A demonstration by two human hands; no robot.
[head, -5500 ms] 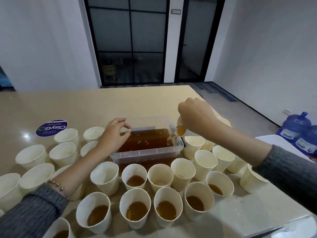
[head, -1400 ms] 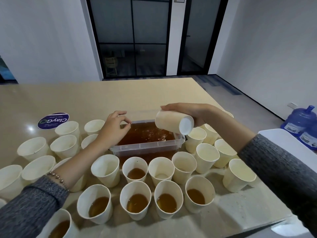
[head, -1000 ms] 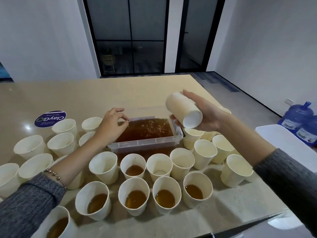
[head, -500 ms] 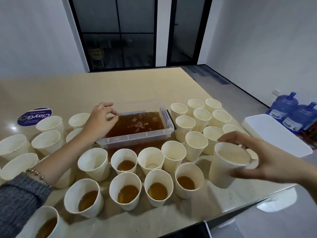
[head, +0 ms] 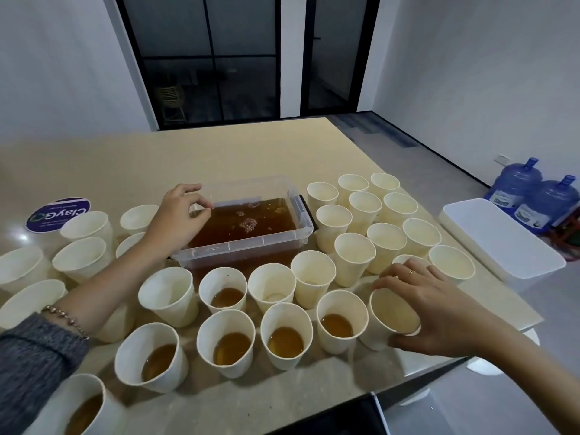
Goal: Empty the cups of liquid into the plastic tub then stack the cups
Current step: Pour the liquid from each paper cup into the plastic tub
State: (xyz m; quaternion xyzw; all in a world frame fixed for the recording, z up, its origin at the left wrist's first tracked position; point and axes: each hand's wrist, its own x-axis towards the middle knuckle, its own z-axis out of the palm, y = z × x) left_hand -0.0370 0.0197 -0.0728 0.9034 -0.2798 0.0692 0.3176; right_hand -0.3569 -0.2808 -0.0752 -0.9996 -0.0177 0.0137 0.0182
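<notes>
A clear plastic tub [head: 241,251] holding brown liquid sits mid-table. My left hand [head: 177,219] pinches its left rim. My right hand [head: 430,306] wraps around an empty white paper cup [head: 387,312], upright on the table at the right end of the front row. Beside it, a cup with brown liquid [head: 340,321] and several more filled cups [head: 284,335] run leftward along the front. Several empty cups [head: 354,255] cluster right of the tub, and more empty cups [head: 80,260] stand to its left.
A white tub lid [head: 499,243] lies off the table's right edge, with two blue water jugs [head: 533,199] on the floor behind it. A round purple sticker [head: 56,214] marks the table at far left. The table's front edge runs close below the cups.
My right hand tipped a cup over the tub, then swung it right and down; the cup now stands on the table at the front right. My left hand stayed on the tub.
</notes>
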